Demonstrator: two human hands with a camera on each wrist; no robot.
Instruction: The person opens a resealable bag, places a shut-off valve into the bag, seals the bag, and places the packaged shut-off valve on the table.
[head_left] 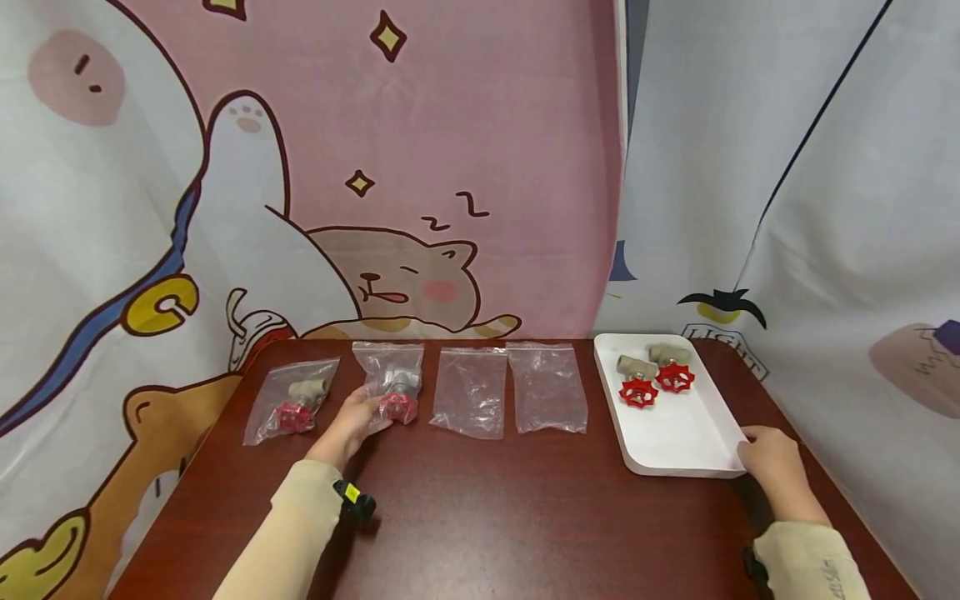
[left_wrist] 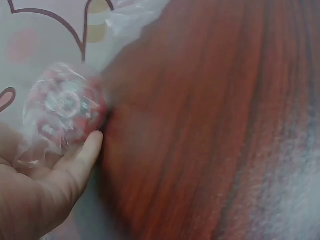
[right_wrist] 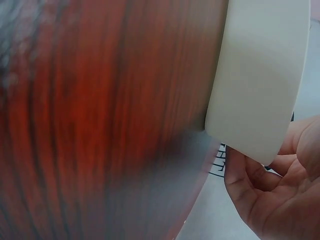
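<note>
My left hand (head_left: 352, 423) holds a clear zip bag with a valve (head_left: 399, 392) inside, its red handwheel toward me. In the left wrist view the thumb (left_wrist: 90, 150) lies along the edge of the bagged handwheel (left_wrist: 65, 105), and the other fingers are partly hidden behind the plastic. My right hand (head_left: 776, 467) grips the near right corner of a white tray (head_left: 690, 442). From the right wrist, curled fingers (right_wrist: 240, 185) show at that corner of the tray (right_wrist: 257, 80). Two valves with red handwheels, one nearer (head_left: 637, 382) and one farther (head_left: 672, 367), lie in the tray.
Another bagged valve (head_left: 294, 404) lies at the left of the brown table (head_left: 525, 517). Two flat clear zip bags, one left (head_left: 471, 392) and one right (head_left: 549, 387), lie side by side between the left hand and the tray. A printed curtain (head_left: 525, 167) hangs behind the table.
</note>
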